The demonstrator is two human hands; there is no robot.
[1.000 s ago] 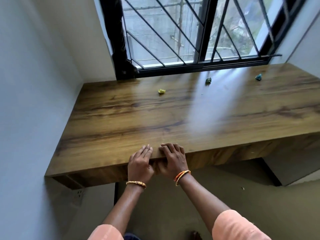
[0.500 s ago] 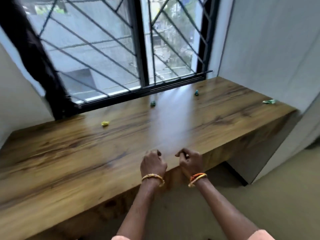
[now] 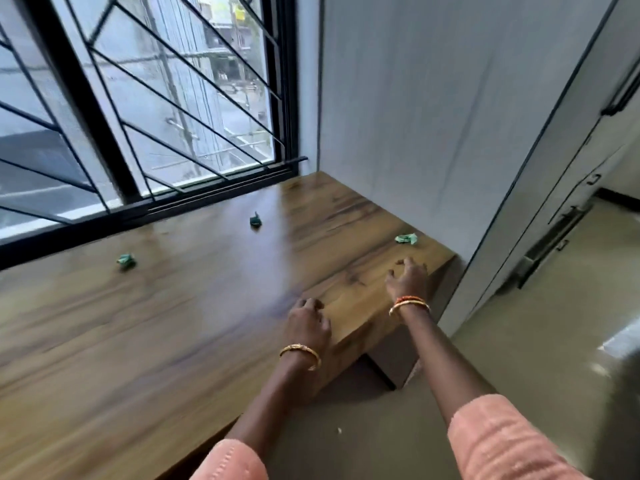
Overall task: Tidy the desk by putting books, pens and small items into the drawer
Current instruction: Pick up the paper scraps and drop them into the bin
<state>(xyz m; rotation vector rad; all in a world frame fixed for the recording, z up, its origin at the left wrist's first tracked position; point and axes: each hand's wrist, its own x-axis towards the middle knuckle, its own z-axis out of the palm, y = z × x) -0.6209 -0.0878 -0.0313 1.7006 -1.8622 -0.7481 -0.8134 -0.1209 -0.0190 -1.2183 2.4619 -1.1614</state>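
Desk [image 3: 173,323], wooden, lower left: left hand [image 3: 308,323] loosely curled at front edge, right hand [image 3: 407,277] open, now reaching toward green wrapper [image 3: 407,239] centre right; drawer unseen, tidying unfinished.

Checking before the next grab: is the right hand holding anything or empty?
Empty. The right hand is spread open over the desk edge, short of the green crumpled scrap.

The person is wearing salmon-pink textured sleeves [image 3: 502,441] ending above the elbows, leaving both forearms bare. The left wrist is carrying a gold bangle [image 3: 300,355]; the right wrist is wearing a gold bangle stacked with an orange beaded bracelet [image 3: 409,304].
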